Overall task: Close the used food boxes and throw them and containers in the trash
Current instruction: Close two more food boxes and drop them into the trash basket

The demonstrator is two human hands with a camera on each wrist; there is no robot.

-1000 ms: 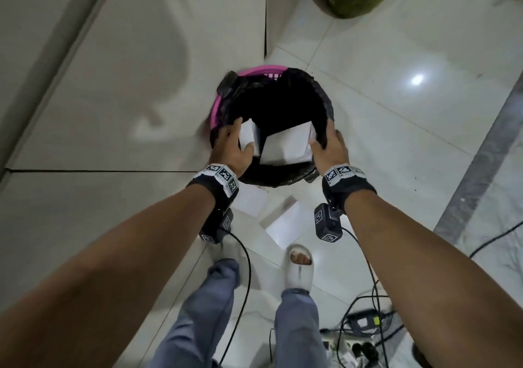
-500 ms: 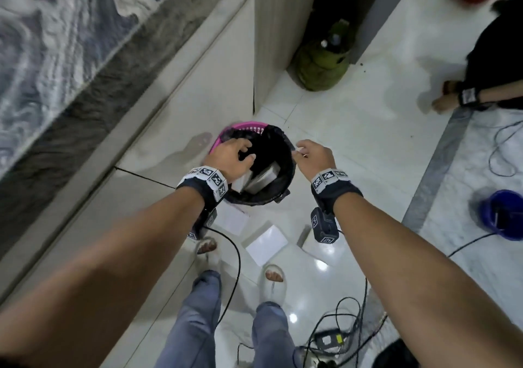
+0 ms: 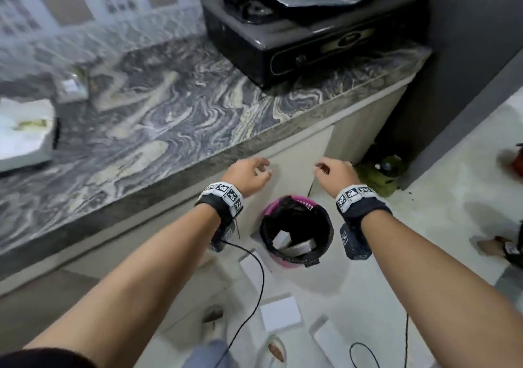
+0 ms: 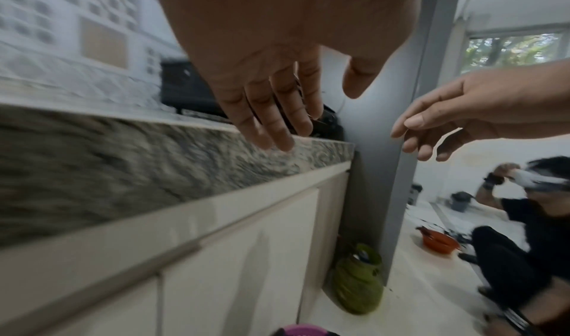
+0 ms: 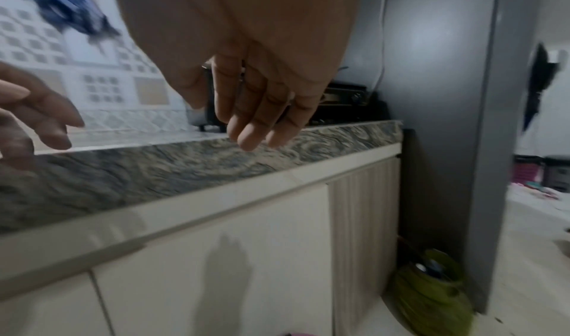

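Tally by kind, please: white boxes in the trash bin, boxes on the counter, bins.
White boxes inside the trash bin: 2
Open white box on the counter: 1
Trash bin: 1
Total: 4

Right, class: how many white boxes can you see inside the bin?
2. The left box and the right box lie side by side, low in the bin. Others may be hidden beneath them in the dark liner.

Glossy veined stone countertop (image 3: 175,118), pink plastic bin (image 3: 285,261) (black film liner), shiny pale floor tiles (image 3: 424,254).
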